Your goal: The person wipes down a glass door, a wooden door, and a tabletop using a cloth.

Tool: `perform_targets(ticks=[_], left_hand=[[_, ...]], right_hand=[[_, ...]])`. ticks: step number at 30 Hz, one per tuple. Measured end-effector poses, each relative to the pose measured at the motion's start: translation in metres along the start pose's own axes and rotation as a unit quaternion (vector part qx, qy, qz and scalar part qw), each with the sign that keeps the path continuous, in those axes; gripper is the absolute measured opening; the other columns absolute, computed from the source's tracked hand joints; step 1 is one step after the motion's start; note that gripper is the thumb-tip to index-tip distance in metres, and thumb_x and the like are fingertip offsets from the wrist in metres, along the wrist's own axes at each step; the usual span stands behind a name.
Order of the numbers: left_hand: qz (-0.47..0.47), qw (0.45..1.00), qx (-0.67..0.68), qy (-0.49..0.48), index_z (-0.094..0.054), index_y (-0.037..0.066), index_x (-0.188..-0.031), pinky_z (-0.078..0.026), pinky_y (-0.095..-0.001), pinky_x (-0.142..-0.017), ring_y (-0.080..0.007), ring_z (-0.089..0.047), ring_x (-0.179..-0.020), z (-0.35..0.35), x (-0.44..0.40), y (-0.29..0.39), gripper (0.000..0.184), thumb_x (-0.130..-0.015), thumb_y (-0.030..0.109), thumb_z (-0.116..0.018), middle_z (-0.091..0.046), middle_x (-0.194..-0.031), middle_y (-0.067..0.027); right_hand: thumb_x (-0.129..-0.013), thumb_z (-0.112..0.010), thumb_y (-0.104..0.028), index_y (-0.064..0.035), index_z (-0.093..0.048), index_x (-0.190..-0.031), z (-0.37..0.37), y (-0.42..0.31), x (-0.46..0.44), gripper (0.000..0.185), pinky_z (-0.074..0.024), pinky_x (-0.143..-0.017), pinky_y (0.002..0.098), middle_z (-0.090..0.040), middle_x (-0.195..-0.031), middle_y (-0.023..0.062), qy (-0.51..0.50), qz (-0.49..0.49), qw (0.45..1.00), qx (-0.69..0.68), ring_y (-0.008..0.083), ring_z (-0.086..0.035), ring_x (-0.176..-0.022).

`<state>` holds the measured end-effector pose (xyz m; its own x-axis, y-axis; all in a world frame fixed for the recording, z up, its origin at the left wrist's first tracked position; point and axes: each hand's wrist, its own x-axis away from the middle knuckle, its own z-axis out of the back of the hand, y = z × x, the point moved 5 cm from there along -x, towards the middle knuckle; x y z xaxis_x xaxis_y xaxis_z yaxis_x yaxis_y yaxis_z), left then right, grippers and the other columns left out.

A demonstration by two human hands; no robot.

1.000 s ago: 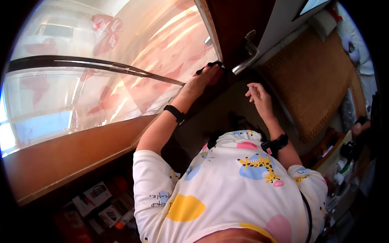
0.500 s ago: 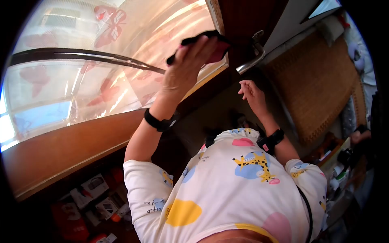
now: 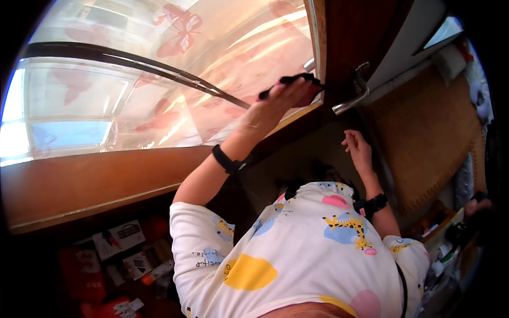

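My left hand [image 3: 273, 108] lies with fingers stretched over a black-and-pink cloth [image 3: 306, 94], holding it against the glass panel [image 3: 132, 124] near its wooden frame. The cloth's underside and most of its middle are hidden by the hand. Behind the glass hangs a pale curtain with pink butterflies [image 3: 181, 31]. My right hand [image 3: 358, 148] hangs in the air below a metal lever handle [image 3: 351, 102], apart from it. Its fingers are loosely bent and somewhat apart, with nothing visible in them.
A wooden sill or rail [image 3: 90, 183] runs below the glass. Small boxes [image 3: 119, 238] and red packages [image 3: 82, 273] lie in shadow at lower left. A brown mat [image 3: 429, 132] covers a bed-like surface at right. Assorted clutter [image 3: 445, 254] stands at lower right.
The view has shifted, so the frame and handle appear farther right. My left hand and the cloth have moved lower along the glass, near its frame. My right hand still hangs free.
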<state>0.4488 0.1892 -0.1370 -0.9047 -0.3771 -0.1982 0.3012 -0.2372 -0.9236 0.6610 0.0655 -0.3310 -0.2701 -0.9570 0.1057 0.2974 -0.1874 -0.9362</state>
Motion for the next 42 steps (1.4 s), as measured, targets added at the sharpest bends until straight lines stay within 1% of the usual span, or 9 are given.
perform_targets(ticks=[4, 6, 11, 15, 22, 29, 36, 39, 42], left_hand=[[0.275, 0.929, 0.126, 0.213, -0.038, 0.046, -0.142, -0.01, -0.0576, -0.112, -0.0277, -0.024, -0.143, 0.045, -0.005, -0.193, 0.059, -0.087, 0.062, -0.05, -0.027, -0.156, 0.0061], [0.375, 0.903, 0.208, 0.008, -0.049, 0.011, -0.138, -0.023, -0.0546, -0.11, -0.0396, -0.031, -0.137, 0.085, -0.015, -0.254, 0.052, -0.097, 0.043, -0.047, -0.036, -0.149, -0.0173], [0.268, 0.952, -0.106, 0.105, -0.042, 0.008, -0.142, -0.024, -0.054, -0.11, -0.0407, -0.032, -0.135, 0.074, -0.001, -0.263, 0.061, -0.096, 0.048, -0.045, -0.033, -0.149, -0.0214], [0.239, 0.966, 0.071, 0.062, -0.038, 0.044, -0.143, -0.006, -0.0569, -0.113, -0.0259, -0.023, -0.144, 0.056, -0.028, -0.138, 0.056, -0.089, 0.058, -0.049, -0.028, -0.156, 0.0046], [-0.056, 0.998, 0.012, -0.003, -0.027, 0.019, -0.151, -0.004, -0.0453, -0.118, -0.0184, -0.012, -0.147, -0.011, -0.002, 0.06, 0.063, -0.092, 0.036, -0.041, -0.019, -0.159, 0.0018], [-0.115, 0.991, 0.061, -0.035, -0.023, 0.015, -0.152, -0.002, -0.0457, -0.118, -0.0192, -0.01, -0.148, -0.043, 0.047, 0.139, 0.066, -0.091, 0.03, -0.041, -0.018, -0.159, 0.001], [0.034, 0.999, -0.029, -0.017, -0.027, 0.037, -0.15, 0.002, -0.0553, -0.115, -0.0245, -0.012, -0.148, 0.002, 0.06, -0.038, 0.055, -0.097, 0.042, -0.039, -0.022, -0.158, 0.0047], [0.255, 0.954, 0.106, 0.119, -0.039, 0.046, -0.142, -0.007, -0.0561, -0.113, -0.0292, -0.024, -0.143, 0.036, 0.054, -0.177, 0.052, -0.093, 0.064, -0.036, -0.031, -0.154, 0.0061], [0.299, 0.931, 0.1, 0.183, -0.036, 0.029, -0.143, -0.019, -0.0587, -0.107, -0.0398, -0.024, -0.138, 0.069, 0.058, -0.285, 0.059, -0.093, 0.06, -0.04, -0.027, -0.153, -0.0094]], right_hand=[[-0.098, -0.054, -0.02, -0.0056, -0.061, -0.11, -0.017, -0.008, -0.008, 0.02, -0.0476, -0.057, 0.0234, -0.067, -0.078, 0.0043, -0.04, -0.003, 0.999, -0.003, 0.0084, -0.057, -0.06], [-0.097, -0.055, -0.02, -0.0062, -0.061, -0.11, -0.023, -0.018, -0.01, 0.02, -0.0481, -0.057, 0.0238, -0.067, -0.078, 0.004, -0.041, 0.007, 0.999, -0.007, 0.0092, -0.059, -0.06], [-0.096, -0.056, -0.023, -0.0085, -0.061, -0.108, -0.041, -0.027, -0.017, 0.019, -0.0497, -0.057, 0.0262, -0.068, -0.076, 0.004, -0.07, 0.028, 0.997, 0.005, 0.0125, -0.062, -0.059], [-0.096, -0.056, -0.025, -0.0096, -0.06, -0.106, -0.033, -0.037, -0.012, 0.019, -0.0508, -0.057, 0.0278, -0.069, -0.076, 0.0041, -0.076, 0.043, 0.996, 0.006, 0.0147, -0.064, -0.059], [-0.095, -0.057, -0.022, -0.0091, -0.06, -0.109, -0.015, -0.015, -0.008, 0.019, -0.0504, -0.057, 0.027, -0.068, -0.076, 0.0045, -0.024, 0.038, 0.999, 0.025, 0.015, -0.064, -0.059], [-0.095, -0.057, -0.022, -0.0087, -0.061, -0.107, 0.002, 0.01, 0.017, 0.018, -0.0508, -0.057, 0.0275, -0.068, -0.078, 0.0051, -0.006, -0.021, 0.999, 0.035, 0.0148, -0.065, -0.061], [-0.095, -0.057, -0.022, -0.0087, -0.061, -0.108, -0.015, 0.012, 0.01, 0.019, -0.051, -0.058, 0.0277, -0.069, -0.08, 0.006, -0.049, -0.015, 0.998, 0.035, 0.0153, -0.066, -0.063], [-0.095, -0.057, -0.023, -0.0098, -0.06, -0.108, -0.035, 0.002, -0.001, 0.019, -0.0514, -0.06, 0.0286, -0.069, -0.081, 0.0053, -0.087, -0.003, 0.995, 0.051, 0.016, -0.066, -0.064], [-0.094, -0.057, -0.024, -0.0106, -0.06, -0.108, -0.06, -0.013, -0.009, 0.019, -0.0519, -0.061, 0.0299, -0.069, -0.079, 0.0042, -0.124, 0.025, 0.991, 0.043, 0.0165, -0.066, -0.064]])
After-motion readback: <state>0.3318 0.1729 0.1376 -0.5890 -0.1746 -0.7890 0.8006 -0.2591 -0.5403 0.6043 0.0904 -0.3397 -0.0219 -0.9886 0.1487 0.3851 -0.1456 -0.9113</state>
